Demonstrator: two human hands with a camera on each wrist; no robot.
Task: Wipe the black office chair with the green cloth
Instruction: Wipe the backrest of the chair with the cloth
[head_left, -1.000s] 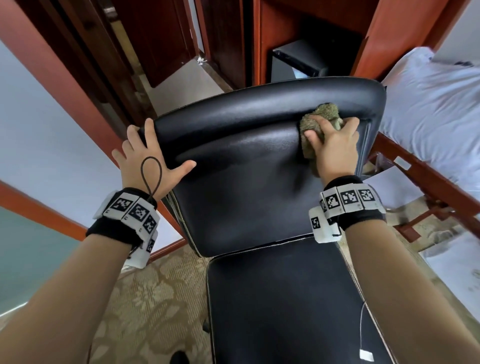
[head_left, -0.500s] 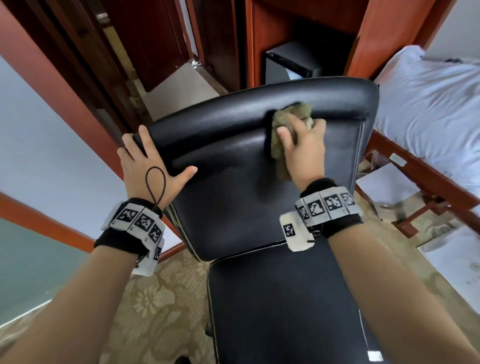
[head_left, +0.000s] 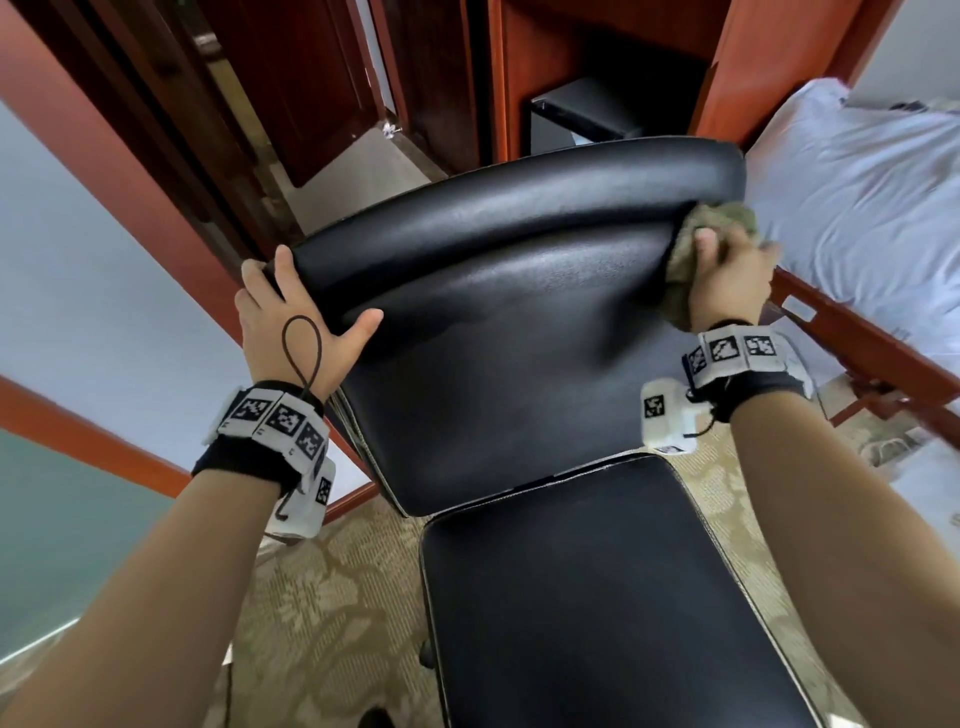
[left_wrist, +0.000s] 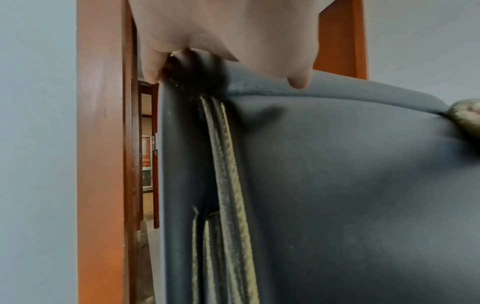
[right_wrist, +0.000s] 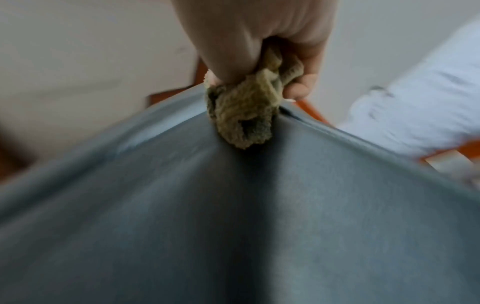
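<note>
**Soft cloth, slick chair back: hold the top roll steady**

The black office chair (head_left: 519, 338) stands with its seat toward the person, and every place below is given from its padded top roll. The left hand (head_left: 291, 322) takes the roll's left end, fingers over the top and thumb on the front face, a closed grip on the chair. The right hand (head_left: 727, 280) bunches the green cloth (head_left: 719, 221) in a closed grip, pressed to the backrest just under the roll's right end. The cloth looks soft, light and easily crushed; the upholstery looks smooth and probably slippery. A chair like this may turn or roll, so bracing at the roll seems sensible.
</note>
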